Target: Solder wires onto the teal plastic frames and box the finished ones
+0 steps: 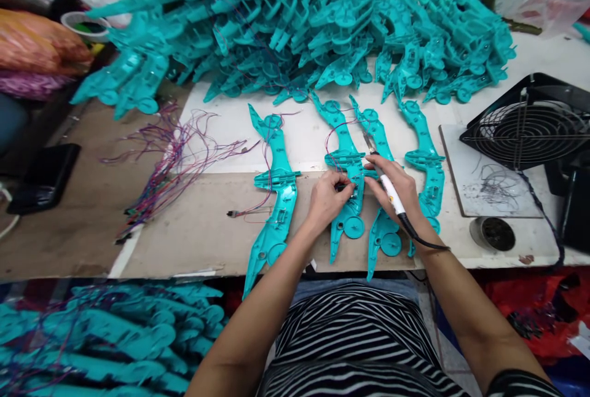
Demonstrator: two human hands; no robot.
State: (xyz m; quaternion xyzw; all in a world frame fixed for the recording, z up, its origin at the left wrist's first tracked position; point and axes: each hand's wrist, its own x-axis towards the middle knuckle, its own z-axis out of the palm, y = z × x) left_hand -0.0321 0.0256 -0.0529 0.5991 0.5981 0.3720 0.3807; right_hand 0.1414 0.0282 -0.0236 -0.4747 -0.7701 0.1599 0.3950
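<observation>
Teal plastic bow-shaped shells lie in a row on the table. My left hand is closed in a pinch on a small black part over the lower half of one shell; a thin red wire loops along that shell. In my right hand is a soldering iron with a white handle, its metal tip pointing up and away over the neighbouring shell. Its black cord runs past my wrist. Left of my hands, another shell has wires leading to a small connector-like piece.
A big heap of teal shells fills the back, and more shells lie below the table edge at left. Loose wires spread leftward. At right are a black fan, a board with wire strands and a round tin.
</observation>
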